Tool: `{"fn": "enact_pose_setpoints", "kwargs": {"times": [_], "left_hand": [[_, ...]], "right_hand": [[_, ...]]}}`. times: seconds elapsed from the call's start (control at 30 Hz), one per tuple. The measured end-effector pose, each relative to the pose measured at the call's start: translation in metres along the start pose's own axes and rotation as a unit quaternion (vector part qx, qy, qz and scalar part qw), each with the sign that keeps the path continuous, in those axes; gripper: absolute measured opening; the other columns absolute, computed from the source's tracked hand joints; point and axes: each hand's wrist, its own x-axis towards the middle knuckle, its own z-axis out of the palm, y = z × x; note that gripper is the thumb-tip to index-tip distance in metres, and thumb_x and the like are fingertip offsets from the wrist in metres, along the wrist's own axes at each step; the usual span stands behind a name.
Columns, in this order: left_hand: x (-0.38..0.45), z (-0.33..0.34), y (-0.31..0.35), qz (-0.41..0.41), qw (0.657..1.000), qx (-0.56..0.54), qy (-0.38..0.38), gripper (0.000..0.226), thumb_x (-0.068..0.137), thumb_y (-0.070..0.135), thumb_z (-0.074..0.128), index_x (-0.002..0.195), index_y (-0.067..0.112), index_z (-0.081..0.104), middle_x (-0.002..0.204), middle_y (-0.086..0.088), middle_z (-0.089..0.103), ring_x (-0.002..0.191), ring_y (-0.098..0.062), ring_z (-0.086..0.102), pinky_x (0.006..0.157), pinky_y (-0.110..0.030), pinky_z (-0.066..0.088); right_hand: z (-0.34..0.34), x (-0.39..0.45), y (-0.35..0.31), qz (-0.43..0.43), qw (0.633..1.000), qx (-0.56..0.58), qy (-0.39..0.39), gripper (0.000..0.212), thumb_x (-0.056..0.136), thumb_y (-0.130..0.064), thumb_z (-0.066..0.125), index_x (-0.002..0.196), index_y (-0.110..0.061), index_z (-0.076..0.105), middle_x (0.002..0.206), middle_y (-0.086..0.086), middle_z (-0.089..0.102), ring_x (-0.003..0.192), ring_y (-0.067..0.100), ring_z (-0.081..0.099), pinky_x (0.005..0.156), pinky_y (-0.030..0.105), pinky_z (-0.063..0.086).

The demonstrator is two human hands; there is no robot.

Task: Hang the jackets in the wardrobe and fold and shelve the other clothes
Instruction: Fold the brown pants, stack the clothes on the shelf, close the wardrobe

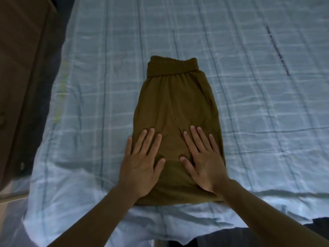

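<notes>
An olive-brown folded garment (175,102) with an elastic waistband at its far end lies flat on the bed, in the middle of the view. My left hand (142,163) rests flat on its near left part, fingers straight and spread, the little finger over the garment's left edge. My right hand (203,157) presses flat on the near right part, fingers straight. Neither hand grips the cloth.
The bed is covered by a pale blue checked sheet (258,104), wrinkled near its front edge. A brown wooden piece of furniture (21,68) stands along the left side of the bed. A dark stitched line (277,50) marks the sheet at the far right.
</notes>
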Motion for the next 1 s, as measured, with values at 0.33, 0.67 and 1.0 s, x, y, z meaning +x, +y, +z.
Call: {"fn": "enact_pose_setpoints", "kwargs": {"times": [0.33, 0.67, 1.0], "left_hand": [[-0.060, 0.008, 0.006, 0.168, 0.976, -0.139, 0.025, 0.045, 0.098, 0.043, 0.050, 0.140, 0.028, 0.054, 0.157, 0.003, 0.035, 0.147, -0.015, 0.029, 0.116, -0.045, 0.029], [-0.059, -0.015, -0.025, 0.216, 0.972, -0.086, -0.046, 0.085, 0.060, 0.035, 0.081, 0.139, 0.028, 0.052, 0.153, 0.005, 0.040, 0.139, -0.017, 0.039, 0.112, -0.038, 0.036], [-0.034, -0.063, -0.039, 0.056, 0.956, -0.284, 0.042, 0.009, 0.081, 0.021, 0.066, 0.087, 0.027, 0.067, 0.081, 0.017, 0.059, 0.073, 0.000, 0.057, 0.067, -0.012, 0.044]], "right_hand": [[0.012, -0.066, -0.008, -0.066, 0.997, 0.033, 0.000, 0.068, 0.100, -0.056, 0.032, 0.156, -0.020, 0.019, 0.164, 0.002, 0.011, 0.152, 0.020, 0.007, 0.117, 0.050, 0.022], [-0.014, -0.078, 0.020, -0.153, 0.982, 0.098, -0.044, 0.077, 0.078, -0.032, 0.067, 0.149, -0.029, 0.037, 0.162, 0.000, 0.023, 0.151, 0.022, 0.016, 0.117, 0.045, 0.027], [-0.054, -0.037, 0.021, 0.038, 0.963, 0.266, 0.032, 0.031, 0.076, -0.006, 0.065, 0.089, -0.034, 0.069, 0.077, -0.022, 0.060, 0.071, 0.000, 0.060, 0.063, 0.012, 0.043]]}}
